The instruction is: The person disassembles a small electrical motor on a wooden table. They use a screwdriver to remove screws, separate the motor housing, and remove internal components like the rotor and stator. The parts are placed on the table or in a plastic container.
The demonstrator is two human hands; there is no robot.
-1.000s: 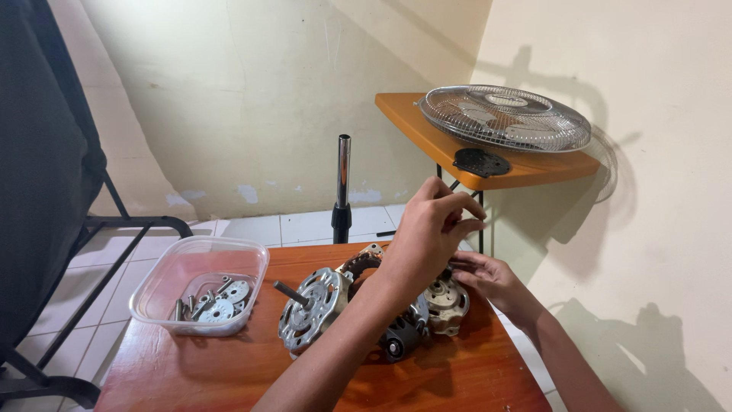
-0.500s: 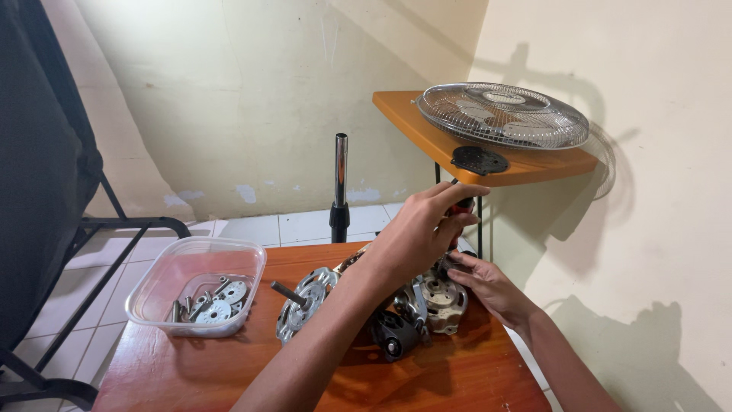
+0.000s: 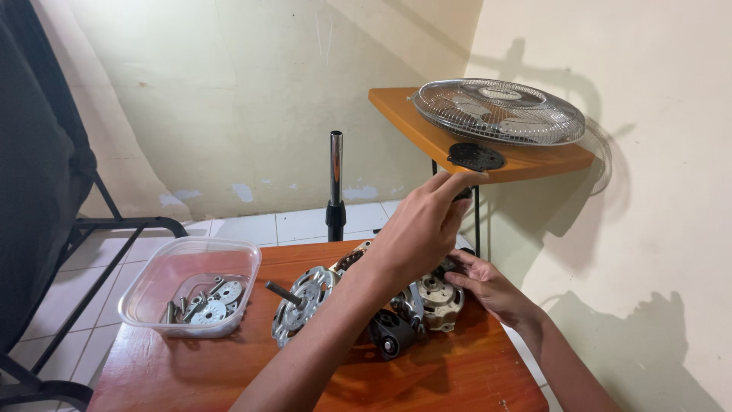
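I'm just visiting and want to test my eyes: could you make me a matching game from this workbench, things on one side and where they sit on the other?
Things:
1. wire grille
2. washers
3. right hand
4. metal pole

Places:
A. in the clear plastic tub
B. on the floor behind the table
C. on the orange shelf
D. against the motor on the table

Pairs: 1-C, 2-A, 3-D, 4-B
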